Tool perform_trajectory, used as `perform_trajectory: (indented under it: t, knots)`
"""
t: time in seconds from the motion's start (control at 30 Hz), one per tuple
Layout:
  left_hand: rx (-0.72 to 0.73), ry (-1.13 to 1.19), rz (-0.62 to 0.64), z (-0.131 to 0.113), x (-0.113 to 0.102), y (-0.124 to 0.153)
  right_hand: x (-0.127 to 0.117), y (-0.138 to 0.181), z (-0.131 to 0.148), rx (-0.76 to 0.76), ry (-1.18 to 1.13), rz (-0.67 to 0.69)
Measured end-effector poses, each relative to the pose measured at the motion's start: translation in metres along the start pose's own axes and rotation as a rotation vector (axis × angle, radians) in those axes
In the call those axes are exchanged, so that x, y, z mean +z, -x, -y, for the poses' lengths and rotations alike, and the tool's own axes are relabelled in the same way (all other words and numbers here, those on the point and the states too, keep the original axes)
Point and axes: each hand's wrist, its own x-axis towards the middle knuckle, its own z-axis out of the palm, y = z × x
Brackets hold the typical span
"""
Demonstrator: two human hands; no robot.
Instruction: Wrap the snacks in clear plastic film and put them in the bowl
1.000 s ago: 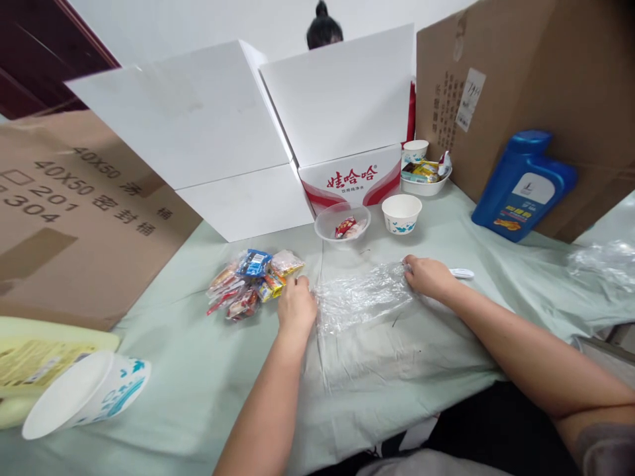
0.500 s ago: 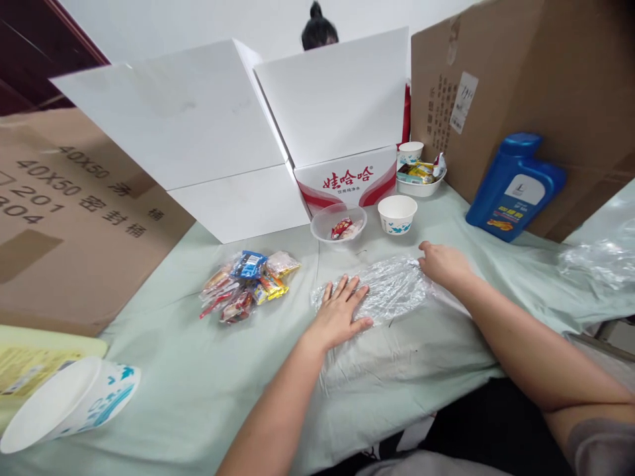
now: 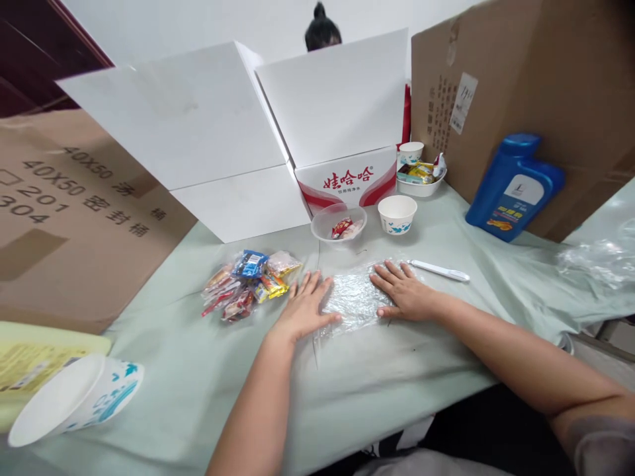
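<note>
On the table (image 3: pixel 198 383), both hands are laid flat with fingers spread, palms down and gripping nothing. The left hand (image 3: pixel 303 309) is pressed on the left edge of a clear bag (image 3: pixel 353 299), its forearm reaching in from the lower centre. The right hand (image 3: pixel 404 295) is pressed on the bag's right side, its arm stretched in from the lower right. The bag is spread flat on the pale green cloth between and partly under the two hands. A heap of snack packets (image 3: pixel 248 283) is seen just left of the left hand, and a white pen (image 3: pixel 439 270) just beyond the right.
</note>
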Motion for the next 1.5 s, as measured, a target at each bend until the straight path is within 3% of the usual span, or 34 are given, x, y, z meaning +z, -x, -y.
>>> perform_trajectory:
  t: [0.1,0.17,0.23,0.33,0.47,0.6,0.73,0.9,1.0,1.13,1.3,1.5]
  knots:
    - [0.138,0.058,-0.106,-0.012,-0.011,0.012,-0.018,0.006,-0.003,-0.102,-0.025,-0.065]
    - [0.238,0.108,-0.023,-0.023,-0.015,0.018,-0.031,0.011,-0.005,-0.224,-0.060,-0.073]
    - [0.238,0.115,0.097,-0.029,-0.016,0.020,-0.039,0.014,-0.007,-0.299,-0.097,-0.011]
    - [0.193,0.090,0.169,-0.028,-0.016,0.021,-0.045,0.016,-0.011,-0.278,-0.121,0.098]
    - [0.218,0.123,0.166,-0.021,-0.017,0.021,-0.046,0.018,-0.013,-0.258,-0.119,0.150]
    - [0.239,0.283,0.101,-0.009,-0.021,0.023,-0.048,0.019,-0.013,-0.254,-0.093,0.106]
    - [0.157,0.409,0.048,0.007,-0.021,0.022,-0.052,0.022,-0.017,-0.246,-0.131,0.056]
    - [0.023,0.558,0.042,0.020,-0.015,0.016,-0.060,0.027,-0.024,-0.023,-0.357,0.163]
    - [-0.091,0.608,-0.013,0.022,-0.008,0.009,-0.060,0.023,-0.025,0.154,-0.426,0.150]
    - [-0.195,0.373,-0.113,0.017,-0.002,-0.001,-0.052,0.013,-0.022,0.357,-0.293,0.102]
    - [-0.293,-0.005,-0.147,0.002,0.002,-0.010,-0.039,0.005,-0.020,0.426,-0.080,0.061]
    - [-0.383,-0.089,-0.150,-0.002,0.002,-0.010,-0.036,0.005,-0.017,0.523,0.048,0.036]
